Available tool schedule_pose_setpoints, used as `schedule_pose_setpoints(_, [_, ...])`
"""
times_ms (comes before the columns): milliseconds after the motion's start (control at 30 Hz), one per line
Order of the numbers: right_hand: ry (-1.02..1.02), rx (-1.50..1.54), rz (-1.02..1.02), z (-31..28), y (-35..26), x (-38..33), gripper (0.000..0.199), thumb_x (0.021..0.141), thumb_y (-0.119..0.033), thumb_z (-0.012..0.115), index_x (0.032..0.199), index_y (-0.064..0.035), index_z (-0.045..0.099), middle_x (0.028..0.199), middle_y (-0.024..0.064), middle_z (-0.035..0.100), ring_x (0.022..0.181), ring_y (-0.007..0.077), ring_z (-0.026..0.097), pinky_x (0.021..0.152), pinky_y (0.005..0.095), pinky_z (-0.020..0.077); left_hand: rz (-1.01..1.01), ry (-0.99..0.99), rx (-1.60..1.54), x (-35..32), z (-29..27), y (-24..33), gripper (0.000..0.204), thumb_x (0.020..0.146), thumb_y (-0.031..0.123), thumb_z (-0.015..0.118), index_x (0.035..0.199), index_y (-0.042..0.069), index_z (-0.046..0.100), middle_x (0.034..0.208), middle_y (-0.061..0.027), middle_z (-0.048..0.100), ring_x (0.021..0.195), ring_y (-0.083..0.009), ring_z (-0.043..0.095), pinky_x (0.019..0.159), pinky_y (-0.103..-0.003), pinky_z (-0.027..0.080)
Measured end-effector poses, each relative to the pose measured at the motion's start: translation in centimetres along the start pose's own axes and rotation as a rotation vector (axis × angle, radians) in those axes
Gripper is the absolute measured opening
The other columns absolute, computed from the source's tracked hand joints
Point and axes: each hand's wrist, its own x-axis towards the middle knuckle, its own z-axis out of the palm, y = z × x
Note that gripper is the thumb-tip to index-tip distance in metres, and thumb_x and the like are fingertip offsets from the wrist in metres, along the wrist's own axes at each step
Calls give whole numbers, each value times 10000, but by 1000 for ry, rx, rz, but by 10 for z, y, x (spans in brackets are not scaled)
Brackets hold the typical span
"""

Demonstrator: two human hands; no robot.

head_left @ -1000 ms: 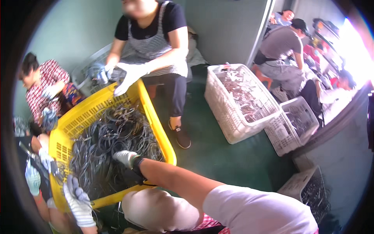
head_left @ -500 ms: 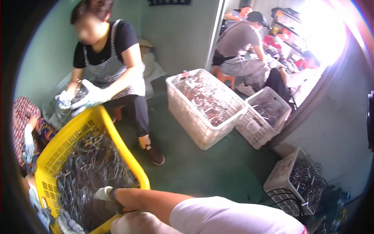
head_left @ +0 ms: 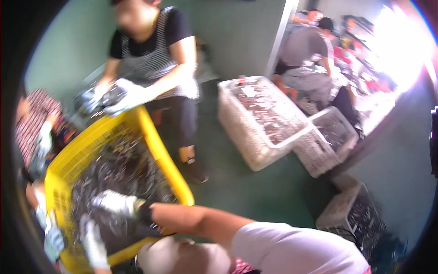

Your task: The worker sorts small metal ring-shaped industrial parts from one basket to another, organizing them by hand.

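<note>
Down at the near left, my right hand [head_left: 114, 203], in a white work glove, reaches across into the yellow plastic crate [head_left: 157, 155] and rests on the heap of dark metal parts [head_left: 123, 176]; blur hides whether its fingers are closed on anything. My left hand [head_left: 92, 239], also gloved, lies low in the crate's near end, its grip likewise unclear. Across the crate a person in a striped apron [head_left: 153, 64] holds parts in gloved hands. White baskets [head_left: 262, 121] stand to the right on the green floor [head_left: 255, 192].
</note>
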Motion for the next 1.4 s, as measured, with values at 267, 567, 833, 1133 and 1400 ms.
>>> schedule_pose_setpoints(267, [46, 1752, 869, -6, -22, 20, 283, 889, -290, 584, 1018, -40, 566, 1013, 97, 600, 905, 250, 562, 847, 423, 467, 2, -211, -55, -8, 67, 20, 389, 808, 42, 649, 1180, 84, 545, 1061, 12, 588, 874, -95, 565, 772, -231, 463])
schedule_pose_setpoints(567, [-29, 1565, 947, -11, -15, 18, 345, 896, -383, 551, 1069, -87, 585, 1062, 51, 624, 1030, 231, 567, 894, 469, 434, -126, -187, 266, -24, 43, 41, 187, 793, 49, 669, 977, 60, 640, 812, 2, 639, 673, -90, 578, 626, -234, 469])
schedule_pose_setpoints(833, [195, 1454, 1002, -21, 6, 11, 290, 909, -378, 526, 914, -94, 584, 996, 72, 612, 970, 243, 584, 914, 406, 436, -115, 167, -216, -23, 33, 45, 195, 794, 28, 661, 985, 56, 627, 832, -55, 665, 719, -125, 623, 605, -214, 478])
schedule_pose_setpoints(1133, [-15, 961, 849, -4, -13, 7, 353, 944, -370, 453, 1151, -95, 531, 1084, 74, 599, 979, 194, 574, 884, 339, 445, 643, -62, 456, -45, -5, 21, 165, 884, 140, 542, 998, 89, 649, 868, 2, 662, 669, -80, 588, 586, -192, 458])
schedule_pose_setpoints(1400, [-127, 1384, 1015, -1, -34, 15, 352, 906, -376, 531, 1130, -105, 554, 1062, 35, 608, 971, 190, 567, 888, 384, 430, -91, -144, -450, -41, 42, 53, 137, 823, 57, 638, 950, 8, 618, 898, -80, 649, 816, -177, 647, 786, -309, 525])
